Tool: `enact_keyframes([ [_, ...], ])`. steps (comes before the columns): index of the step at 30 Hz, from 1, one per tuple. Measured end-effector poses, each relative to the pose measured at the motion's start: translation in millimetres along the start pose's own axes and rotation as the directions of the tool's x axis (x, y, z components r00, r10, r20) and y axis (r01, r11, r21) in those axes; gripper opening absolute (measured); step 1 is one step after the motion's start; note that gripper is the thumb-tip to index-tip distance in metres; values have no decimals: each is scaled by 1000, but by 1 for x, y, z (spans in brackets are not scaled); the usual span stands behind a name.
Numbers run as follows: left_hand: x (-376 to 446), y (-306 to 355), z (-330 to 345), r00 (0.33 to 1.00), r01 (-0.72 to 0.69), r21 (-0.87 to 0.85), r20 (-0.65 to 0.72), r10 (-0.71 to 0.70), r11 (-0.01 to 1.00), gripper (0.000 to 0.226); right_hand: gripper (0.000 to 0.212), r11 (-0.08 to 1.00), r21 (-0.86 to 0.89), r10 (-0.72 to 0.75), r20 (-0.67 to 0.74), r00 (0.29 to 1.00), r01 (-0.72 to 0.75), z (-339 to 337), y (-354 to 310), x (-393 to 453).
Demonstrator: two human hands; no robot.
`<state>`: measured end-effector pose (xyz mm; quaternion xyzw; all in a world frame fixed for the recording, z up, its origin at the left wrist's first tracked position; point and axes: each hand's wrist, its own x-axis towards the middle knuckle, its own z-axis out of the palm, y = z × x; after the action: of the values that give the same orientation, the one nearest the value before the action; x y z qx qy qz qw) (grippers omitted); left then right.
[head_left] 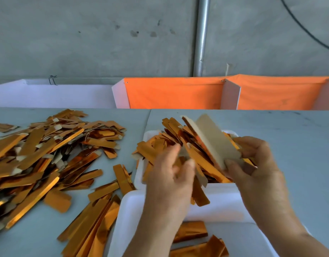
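Grip, right hand (pixel 256 164): thumb and fingers are closed on the lower end of a cream-faced strip (pixel 212 140). The strip is pinched, held clear of the surface and tilted up and away toward the wall. Its pale side faces the camera, and a gold edge shows along its left side.

Grip, left hand (pixel 171 173): the fingers are partly curled over the tray strips (pixel 156 147), just left of the held piece. The hand is blurred, so it cannot be told whether it pinches a strip or only touches the heap.

Location of the work: the cream-faced strip sits above the far tray (pixel 139 175), a white container heaped with gold foil strips that stick out over its rim. Both hands are over this tray, close together but not touching.

Adjoining items:
- The near tray (pixel 126 210) is white, lies directly below the forearms and abuts the far tray. A few gold pieces (pixel 191 231) lie in it.
- A loose pile (pixel 48 151) of gold strips is spread across the left part of the table (pixel 289 136). Many show cream tabs at their ends, and some strips lie beside the near tray.
- An orange cloth (pixel 178 93) hangs along the back edge of the table, fixed over white panels. A white box (pixel 58 95) stands to its left.
- Behind is a concrete wall (pixel 85 34) with an upright metal pipe (pixel 201 34) and a black cable (pixel 304 28).
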<state>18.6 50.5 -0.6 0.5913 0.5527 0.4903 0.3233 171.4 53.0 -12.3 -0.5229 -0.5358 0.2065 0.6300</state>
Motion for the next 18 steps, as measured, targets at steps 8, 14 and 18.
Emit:
enact_keyframes([
  [8, -6, 1, 18, 983, 109, -496, 185, -18, 862, 20, 41, 751, -449, -373, 318, 872, 485, 15, -4, -17],
  [14, 0, 1, 4, 978, 172, -427, 181, -102, 888, 28, 27, 993, -103, -8, 414, 910, 55, 8, -13, -16],
  [18, -2, 1, 5, 970, 176, -293, 213, -116, 940, 27, 39, 992, 18, 112, 266, 957, -122, 10, -18, -9],
])
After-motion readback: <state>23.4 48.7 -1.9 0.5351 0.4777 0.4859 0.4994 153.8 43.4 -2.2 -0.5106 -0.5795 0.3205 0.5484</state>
